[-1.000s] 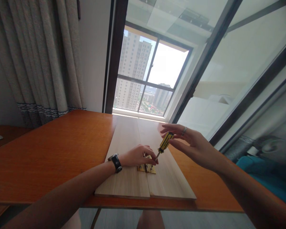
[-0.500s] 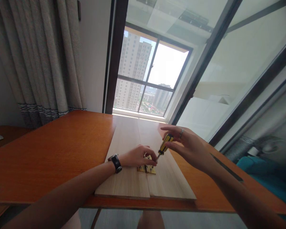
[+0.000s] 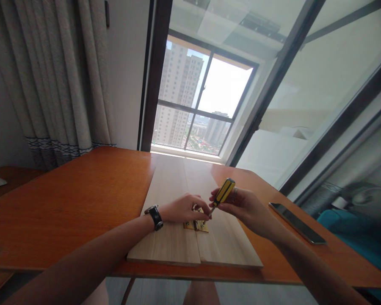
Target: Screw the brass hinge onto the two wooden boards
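A yellow-and-black screwdriver (image 3: 225,191) leans up to the right, its shaft running down to a brass hinge (image 3: 202,226). My right hand (image 3: 243,206) is closed round the lower handle with thumb and fingers. My left hand (image 3: 190,208) pinches the lower shaft between thumb and index finger, just over the hinge; the tip and any screw there are hidden by the fingertips. The hinge lies across the seam of two pale wooden boards (image 3: 168,245), set edge to edge. My left fingers cover its far part.
The boards rest on an orange-brown wooden table (image 3: 92,203), whose near edge runs below them. A dark phone (image 3: 296,222) lies right of my right forearm. Beyond the table stand a window (image 3: 206,97) and a grey curtain (image 3: 60,76). Teal upholstery (image 3: 339,228) shows at the right.
My right hand has shifted down the screwdriver and slightly nearer me, its fingers now curled in round the lower handle. The phone shows more. My left hand stays in place.
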Available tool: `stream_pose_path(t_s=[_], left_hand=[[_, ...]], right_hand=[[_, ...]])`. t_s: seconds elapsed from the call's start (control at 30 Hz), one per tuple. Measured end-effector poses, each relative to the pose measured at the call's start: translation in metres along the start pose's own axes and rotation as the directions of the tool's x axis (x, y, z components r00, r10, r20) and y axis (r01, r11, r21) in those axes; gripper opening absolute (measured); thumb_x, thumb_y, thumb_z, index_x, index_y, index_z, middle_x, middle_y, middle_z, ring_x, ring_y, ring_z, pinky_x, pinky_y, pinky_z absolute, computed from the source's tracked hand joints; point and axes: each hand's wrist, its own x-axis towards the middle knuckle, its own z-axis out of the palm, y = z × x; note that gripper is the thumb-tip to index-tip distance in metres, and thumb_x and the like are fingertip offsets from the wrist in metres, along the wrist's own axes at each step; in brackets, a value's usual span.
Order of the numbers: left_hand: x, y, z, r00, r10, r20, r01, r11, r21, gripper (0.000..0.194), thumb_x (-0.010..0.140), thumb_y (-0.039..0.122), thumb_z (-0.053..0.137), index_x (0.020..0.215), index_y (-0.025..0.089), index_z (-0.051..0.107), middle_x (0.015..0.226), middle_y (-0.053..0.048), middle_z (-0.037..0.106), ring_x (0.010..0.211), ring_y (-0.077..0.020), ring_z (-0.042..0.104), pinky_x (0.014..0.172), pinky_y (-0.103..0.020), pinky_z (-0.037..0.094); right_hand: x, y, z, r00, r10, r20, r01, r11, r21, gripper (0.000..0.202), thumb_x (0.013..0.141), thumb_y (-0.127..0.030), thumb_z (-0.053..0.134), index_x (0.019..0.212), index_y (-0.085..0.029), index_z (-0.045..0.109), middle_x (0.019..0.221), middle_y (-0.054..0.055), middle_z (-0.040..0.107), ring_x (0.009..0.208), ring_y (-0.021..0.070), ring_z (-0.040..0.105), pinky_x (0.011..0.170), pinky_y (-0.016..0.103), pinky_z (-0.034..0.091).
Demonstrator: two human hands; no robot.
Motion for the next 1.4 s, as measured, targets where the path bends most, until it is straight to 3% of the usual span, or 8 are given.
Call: stream_pose_path(t_s=[0.2,0.37,0.63,0.87,1.17,1.4], left_hand=[[0.001,-0.001,0.001,0.999,0.027,-0.026,-0.029,0.996,-0.083,0.014,0.078,0.026,0.077,0.086,0.016,0.075,0.088,-0.004,0.069,0.088,-0.0156,0.059,0.084,-0.026,0.044],[0.001,-0.003,0.003,0.998,-0.004,-0.059,-0.003,0.993,-0.116,0.010,0.077,0.023,0.077,0.083,0.014,0.075,0.081,-0.003,0.068,0.077,-0.0133,0.058,0.074,-0.023,0.043],[0.000,-0.004,0.002,0.999,-0.004,-0.044,0.000,0.995,-0.097,0.012,0.080,0.024,0.074,0.086,0.014,0.076,0.085,-0.005,0.069,0.083,-0.0157,0.060,0.076,-0.024,0.044],[0.001,0.000,0.000,0.999,0.044,-0.021,-0.046,0.996,-0.076,0.011,0.082,0.024,0.072,0.087,0.015,0.076,0.085,-0.004,0.068,0.084,-0.0155,0.059,0.081,-0.025,0.044],[0.000,-0.001,0.002,0.999,0.033,-0.038,-0.034,0.999,-0.039,0.012,0.082,0.025,0.073,0.086,0.014,0.075,0.082,-0.004,0.067,0.083,-0.0157,0.058,0.077,-0.025,0.044],[0.000,0.000,0.000,1.000,0.022,0.006,-0.022,0.998,-0.051,0.014,0.084,0.024,0.071,0.091,0.013,0.074,0.085,-0.003,0.064,0.082,-0.0146,0.057,0.076,-0.024,0.043]], right_hand=[[0.002,-0.002,0.006,0.998,-0.010,-0.059,0.001,0.989,-0.146,0.030,0.068,-0.036,0.082,0.089,-0.017,0.070,0.087,0.005,0.074,0.084,0.0239,0.071,0.082,0.038,0.058],[0.001,0.001,0.009,0.995,-0.067,-0.078,0.044,0.962,-0.270,0.033,0.071,-0.035,0.079,0.098,-0.018,0.069,0.087,0.005,0.073,0.082,0.0228,0.070,0.083,0.039,0.057],[-0.004,0.008,0.003,0.995,-0.077,0.063,0.087,0.981,-0.174,0.039,0.084,-0.036,0.070,0.119,-0.021,0.064,0.118,0.011,0.068,0.100,0.0248,0.068,0.087,0.040,0.057],[-0.004,0.016,0.002,0.993,-0.006,0.116,0.023,0.989,-0.147,0.033,0.088,-0.039,0.065,0.113,-0.019,0.070,0.110,0.009,0.073,0.102,0.0262,0.067,0.093,0.042,0.054],[-0.005,0.010,0.008,0.998,-0.009,0.068,0.021,0.983,-0.181,0.029,0.083,-0.043,0.069,0.097,-0.019,0.076,0.095,0.007,0.076,0.090,0.0258,0.070,0.088,0.042,0.056],[-0.009,0.008,0.007,0.996,-0.020,0.088,0.030,0.992,-0.121,0.037,0.084,-0.042,0.069,0.112,-0.019,0.072,0.109,0.010,0.074,0.097,0.0271,0.069,0.093,0.045,0.054]])
